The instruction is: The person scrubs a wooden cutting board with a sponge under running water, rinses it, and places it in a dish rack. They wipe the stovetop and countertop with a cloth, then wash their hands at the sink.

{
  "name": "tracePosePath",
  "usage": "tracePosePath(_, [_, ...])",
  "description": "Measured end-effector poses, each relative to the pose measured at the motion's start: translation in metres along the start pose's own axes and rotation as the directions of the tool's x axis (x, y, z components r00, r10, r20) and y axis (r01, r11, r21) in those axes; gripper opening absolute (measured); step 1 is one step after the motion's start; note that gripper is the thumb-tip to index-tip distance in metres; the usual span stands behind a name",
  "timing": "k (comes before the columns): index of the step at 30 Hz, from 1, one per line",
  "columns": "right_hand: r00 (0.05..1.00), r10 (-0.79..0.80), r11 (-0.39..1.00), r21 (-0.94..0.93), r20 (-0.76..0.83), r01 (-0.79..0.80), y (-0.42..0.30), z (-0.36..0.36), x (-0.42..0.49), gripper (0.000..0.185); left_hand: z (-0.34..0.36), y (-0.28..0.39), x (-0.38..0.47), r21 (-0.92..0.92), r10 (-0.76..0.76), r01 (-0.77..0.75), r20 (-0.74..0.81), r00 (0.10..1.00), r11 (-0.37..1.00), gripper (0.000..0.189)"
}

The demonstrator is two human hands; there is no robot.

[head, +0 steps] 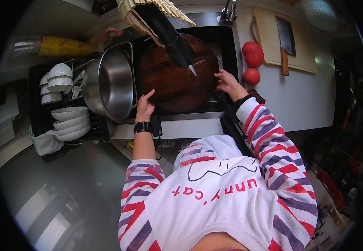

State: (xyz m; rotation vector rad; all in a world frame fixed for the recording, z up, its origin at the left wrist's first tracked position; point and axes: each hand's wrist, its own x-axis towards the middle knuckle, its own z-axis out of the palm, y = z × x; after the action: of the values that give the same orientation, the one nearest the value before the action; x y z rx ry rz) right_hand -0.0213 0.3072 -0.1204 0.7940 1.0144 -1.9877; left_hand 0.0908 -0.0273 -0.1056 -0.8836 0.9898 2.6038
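A round dark-brown wooden board (172, 78), wet and shiny, lies tilted or level over the black sink (235, 56); which, I cannot tell. My left hand (145, 106) grips its lower left edge, thumb on top. At the right edge, my right hand (228, 82) holds the rim with the fingers partly hidden. A black tube-like object (176, 47) with a white tip blocks part of the board from above. Close on the left of the board stands a large stainless steel basin (115, 84), tipped on its side.
A dish rack (101, 127) holds stacked white bowls (71, 124). Tomatoes (252, 56) sit right of the sink, beside a cutting board (267, 31) bearing a cleaver (285, 37). The faucet (227, 14) stands at the back; bamboo slats (168, 11) hang into view.
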Motion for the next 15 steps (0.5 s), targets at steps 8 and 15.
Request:
tracePosePath(8, [0.973, -0.219, 0.972, 0.065, -0.075, 0.224, 0.002, -0.011, 0.004, 0.046, -0.008, -0.021, 0.030, 0.007, -0.019, 0.019, -0.048, 0.999, 1.000, 0.035])
tracePosePath(15, [0.929, -0.318, 0.947, -0.016, -0.190, 0.321, -0.014, 0.004, -0.023, 0.048, 0.007, -0.042, 0.050, -0.128, -0.318, 0.298, -0.181, 0.931, 0.946, 0.038])
